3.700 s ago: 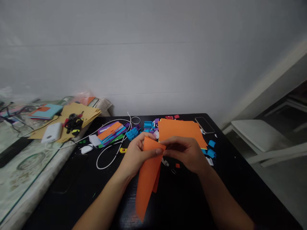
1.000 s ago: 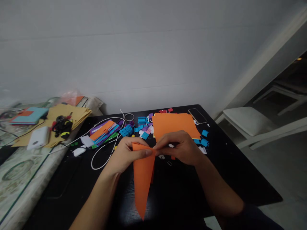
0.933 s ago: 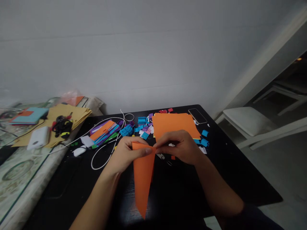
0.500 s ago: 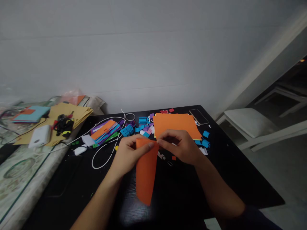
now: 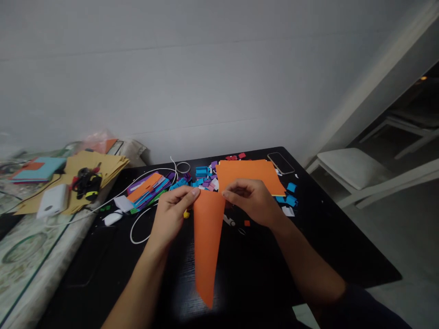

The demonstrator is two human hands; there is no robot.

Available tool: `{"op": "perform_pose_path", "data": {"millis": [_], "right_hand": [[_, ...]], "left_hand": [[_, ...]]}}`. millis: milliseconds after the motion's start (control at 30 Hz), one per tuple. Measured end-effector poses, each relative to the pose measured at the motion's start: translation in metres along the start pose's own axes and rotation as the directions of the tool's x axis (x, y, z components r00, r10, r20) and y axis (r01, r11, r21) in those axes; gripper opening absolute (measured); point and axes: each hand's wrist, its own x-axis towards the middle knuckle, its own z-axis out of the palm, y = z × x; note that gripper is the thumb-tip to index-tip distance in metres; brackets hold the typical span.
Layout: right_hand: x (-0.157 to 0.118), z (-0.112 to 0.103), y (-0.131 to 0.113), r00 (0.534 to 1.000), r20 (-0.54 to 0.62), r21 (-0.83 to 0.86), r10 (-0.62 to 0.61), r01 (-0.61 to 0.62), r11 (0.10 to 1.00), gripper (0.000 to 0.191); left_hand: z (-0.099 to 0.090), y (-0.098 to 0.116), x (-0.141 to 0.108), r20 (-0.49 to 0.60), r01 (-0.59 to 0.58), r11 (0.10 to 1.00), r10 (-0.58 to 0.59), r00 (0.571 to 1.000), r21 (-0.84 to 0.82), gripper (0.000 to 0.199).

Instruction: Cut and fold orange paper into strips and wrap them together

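An orange sheet of paper (image 5: 207, 242) hangs above the black table, tapering towards its lower end. My left hand (image 5: 174, 208) pinches its top left corner between thumb and fingers. At the top right corner, my right hand (image 5: 252, 199) is closed on the edge with thumb and forefinger. Behind my right hand lies a stack of orange sheets (image 5: 248, 173). Small blue, purple and white paper pieces (image 5: 209, 182) are scattered beyond the hanging sheet. A pale-handled tool (image 5: 229, 220), partly hidden, and a small orange square (image 5: 247, 223) lie below my right hand.
A phone (image 5: 281, 163) rests at the table's back right. Cut coloured papers (image 5: 146, 189), a white cable (image 5: 132, 235) and a white earbud case (image 5: 113, 218) lie on the left. Further left are yellow envelopes (image 5: 109, 165) and a white power bank (image 5: 53, 201). A white stool (image 5: 355, 165) stands right.
My left hand has moved left to the sheet's corner. The orange sheet has turned its face more towards me and spread wider at the top. My right hand keeps its pinch.
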Motion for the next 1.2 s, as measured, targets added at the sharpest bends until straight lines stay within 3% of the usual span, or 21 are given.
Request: {"op": "perform_pose_path", "data": {"millis": [300,467,600,700,767,800,867,933,1000,1067,1133,1200], "right_hand": [[-0.001,0.008,0.000,0.996,0.088,-0.060,-0.019,0.025,0.998,0.023],[0.002,0.006,0.002,0.991,-0.107,-0.074,-0.081,0.074,0.995,0.019],[0.008,-0.011,0.004,0.927,-0.355,-0.048,-0.117,0.107,0.993,0.019],[0.012,-0.025,0.005,0.889,-0.442,-0.013,-0.116,0.123,0.992,0.019],[0.012,-0.030,0.005,0.916,-0.396,0.037,-0.061,0.083,0.996,0.018],[0.011,-0.031,0.005,0.949,-0.314,0.042,-0.019,0.034,0.999,0.019],[0.009,-0.033,0.004,0.996,-0.019,-0.028,0.087,-0.088,0.996,0.020],[0.005,-0.034,0.003,0.939,0.283,-0.222,0.195,-0.134,0.966,0.022],[0.003,-0.034,0.003,0.891,0.389,-0.381,0.235,-0.076,0.921,0.030],[0.003,-0.030,0.003,0.924,0.345,-0.402,0.167,-0.015,0.915,0.052],[0.003,-0.019,0.006,0.954,0.291,-0.267,0.072,0.009,0.964,0.066],[0.003,-0.002,0.009,0.964,0.267,-0.046,0.015,-0.003,0.999,0.054]], "left_hand": [[0.013,0.007,-0.005,0.102,-0.052,0.994,0.043,0.994,0.091,0.033],[0.005,0.005,-0.003,0.223,-0.017,0.989,-0.017,0.975,0.149,0.032],[-0.021,0.009,0.001,0.333,0.068,0.958,-0.163,0.929,0.279,0.030],[-0.039,0.014,0.004,0.236,0.035,0.954,-0.109,0.966,0.299,0.029],[-0.045,0.016,0.006,0.032,-0.020,0.978,0.013,0.999,0.206,0.026],[-0.046,0.016,0.008,-0.104,-0.069,0.990,0.082,0.991,0.122,0.025],[-0.045,0.014,0.011,-0.330,-0.184,0.982,0.160,0.930,-0.041,0.025],[-0.044,0.011,0.012,-0.400,-0.233,0.967,0.173,0.900,-0.106,0.023],[-0.042,0.008,0.011,-0.341,-0.183,0.981,0.151,0.928,-0.064,0.021],[-0.037,0.007,0.008,-0.236,-0.119,0.992,0.125,0.964,0.041,0.020],[-0.028,0.008,0.003,-0.098,-0.074,0.985,0.090,0.991,0.153,0.020],[-0.015,0.010,-0.001,0.057,-0.065,0.972,0.053,0.997,0.228,0.019]]}}
